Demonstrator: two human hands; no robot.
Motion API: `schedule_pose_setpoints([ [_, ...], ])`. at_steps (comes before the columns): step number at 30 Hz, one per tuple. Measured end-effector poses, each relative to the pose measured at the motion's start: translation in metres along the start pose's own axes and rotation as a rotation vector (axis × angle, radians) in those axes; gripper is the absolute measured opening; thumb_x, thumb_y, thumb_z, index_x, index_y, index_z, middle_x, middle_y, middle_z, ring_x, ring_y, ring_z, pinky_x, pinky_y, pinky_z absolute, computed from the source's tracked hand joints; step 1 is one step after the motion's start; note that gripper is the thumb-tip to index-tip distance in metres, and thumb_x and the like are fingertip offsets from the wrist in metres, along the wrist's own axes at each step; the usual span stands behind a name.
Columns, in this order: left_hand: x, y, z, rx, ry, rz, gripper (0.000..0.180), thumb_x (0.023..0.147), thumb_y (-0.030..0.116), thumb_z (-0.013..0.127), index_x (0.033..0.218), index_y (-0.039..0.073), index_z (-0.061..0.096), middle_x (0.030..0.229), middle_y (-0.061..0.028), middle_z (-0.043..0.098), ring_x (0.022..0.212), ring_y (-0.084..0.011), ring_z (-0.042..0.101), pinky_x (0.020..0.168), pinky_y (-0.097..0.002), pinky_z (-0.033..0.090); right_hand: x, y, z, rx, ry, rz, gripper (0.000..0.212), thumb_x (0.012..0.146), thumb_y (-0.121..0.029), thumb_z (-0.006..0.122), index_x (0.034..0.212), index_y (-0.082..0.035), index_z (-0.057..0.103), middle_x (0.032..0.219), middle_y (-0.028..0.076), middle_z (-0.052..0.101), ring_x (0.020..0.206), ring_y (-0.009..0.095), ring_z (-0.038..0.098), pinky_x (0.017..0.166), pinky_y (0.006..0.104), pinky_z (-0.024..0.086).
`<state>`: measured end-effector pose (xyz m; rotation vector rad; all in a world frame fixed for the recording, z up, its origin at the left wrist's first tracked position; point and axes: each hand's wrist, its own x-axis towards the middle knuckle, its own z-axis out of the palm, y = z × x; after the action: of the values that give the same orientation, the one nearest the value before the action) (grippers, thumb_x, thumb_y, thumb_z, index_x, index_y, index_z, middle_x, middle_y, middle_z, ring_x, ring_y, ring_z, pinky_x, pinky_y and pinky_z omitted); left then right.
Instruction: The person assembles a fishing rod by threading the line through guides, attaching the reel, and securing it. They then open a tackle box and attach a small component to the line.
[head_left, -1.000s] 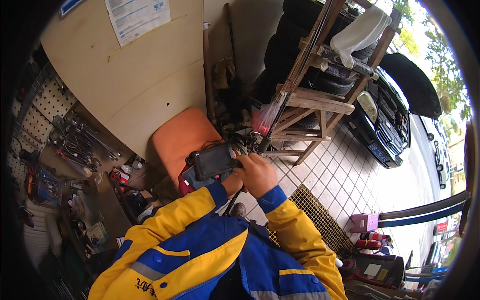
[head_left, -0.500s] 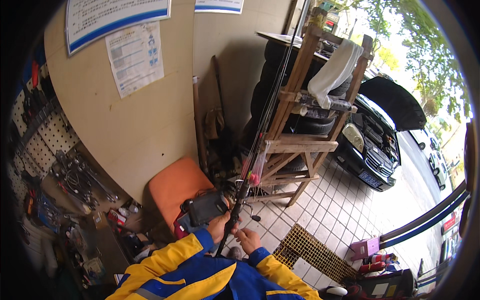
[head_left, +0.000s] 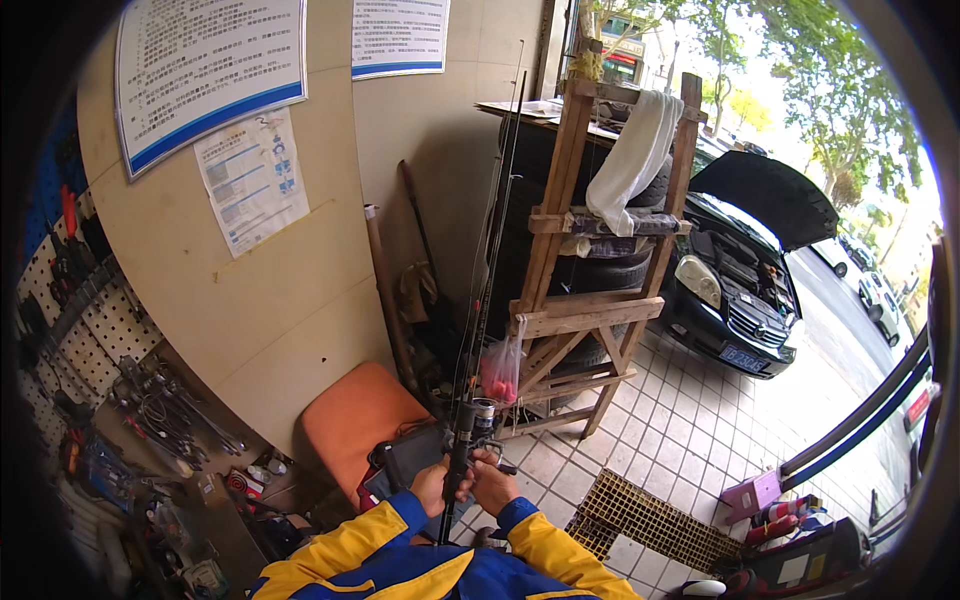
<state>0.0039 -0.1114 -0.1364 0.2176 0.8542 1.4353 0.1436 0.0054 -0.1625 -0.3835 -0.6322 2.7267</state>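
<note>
A dark fishing rod (head_left: pixel 462 432) stands nearly upright in front of me, its thin upper sections reaching toward the wall. My left hand (head_left: pixel 432 489) is closed round its handle. Just above sits a spinning reel (head_left: pixel 484 412) with a silvery spool. On the other side of the handle, below the reel, is my right hand (head_left: pixel 493 486), fingers curled and pressed together beside the rod; what they pinch is hidden. The reel's dark crank knob sticks out close to that hand. Behind the left hand, a dark flat case (head_left: pixel 410 452) lies on an orange chair (head_left: pixel 360 420).
A wooden rack (head_left: pixel 590 315) with a white cloth (head_left: pixel 632 160) and a bag of red things (head_left: pixel 500 372) stands before stacked tires (head_left: pixel 612 272). Tools hang at left. A yellow floor grate (head_left: pixel 650 520) is at right; a black car (head_left: pixel 740 290) has its hood up.
The rod has swung to the left and stands more upright. My right hand has come up closer to the reel. The whole view has shifted slightly.
</note>
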Motion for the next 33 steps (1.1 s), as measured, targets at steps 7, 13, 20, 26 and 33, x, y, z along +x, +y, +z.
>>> schedule_pose_setpoints([
  [7,0.004,-0.001,-0.017,-0.079,0.036,0.03,0.06,0.111,0.054,0.038,0.101,0.001,0.065,0.077,-0.007,0.059,0.069,-0.0204,0.055,0.064,-0.0349,0.046,0.008,0.011,0.016,-0.067,0.145,-0.049,0.036,0.103,-0.021,0.061,0.138,-0.024,0.05,0.088,0.007,0.06,0.072,0.028,0.067,0.062,0.0462,0.056],
  [13,0.007,-0.005,-0.012,-0.009,0.065,0.013,0.06,0.109,0.055,0.041,0.101,0.002,0.067,0.075,-0.0064,0.061,0.066,-0.0201,0.057,0.062,-0.0338,0.047,0.014,0.011,0.028,-0.049,0.34,-0.019,0.021,0.103,-0.024,0.066,0.108,-0.022,0.045,0.067,0.003,0.052,0.048,0.026,0.059,0.04,0.0439,0.049],
  [20,0.011,0.001,-0.012,0.038,0.105,0.075,0.054,0.109,0.054,0.043,0.106,0.005,0.067,0.081,-0.0061,0.068,0.065,-0.0167,0.062,0.058,-0.0328,0.051,0.015,0.01,0.043,-0.349,0.362,-0.242,0.025,0.102,-0.015,0.063,0.124,-0.008,0.053,0.072,0.008,0.052,0.047,0.025,0.057,0.041,0.042,0.049],
  [26,0.002,0.005,-0.007,0.001,0.136,0.138,0.052,0.11,0.051,0.044,0.104,0.005,0.065,0.081,-0.0066,0.064,0.066,-0.0172,0.058,0.058,-0.0326,0.047,0.028,0.023,0.001,-0.634,0.241,-0.213,0.032,0.109,-0.023,0.054,0.136,-0.006,0.057,0.081,0.005,0.053,0.064,0.02,0.061,0.054,0.0366,0.056],
  [33,-0.006,0.012,0.0,-0.061,0.163,0.049,0.05,0.112,0.043,0.041,0.103,0.002,0.067,0.082,-0.0079,0.067,0.067,-0.0204,0.063,0.061,-0.0347,0.053,0.024,0.005,-0.008,-0.841,0.194,-0.179,0.027,0.104,-0.023,0.066,0.118,0.0,0.066,0.087,0.003,0.066,0.081,0.015,0.061,0.076,0.0318,0.051],
])
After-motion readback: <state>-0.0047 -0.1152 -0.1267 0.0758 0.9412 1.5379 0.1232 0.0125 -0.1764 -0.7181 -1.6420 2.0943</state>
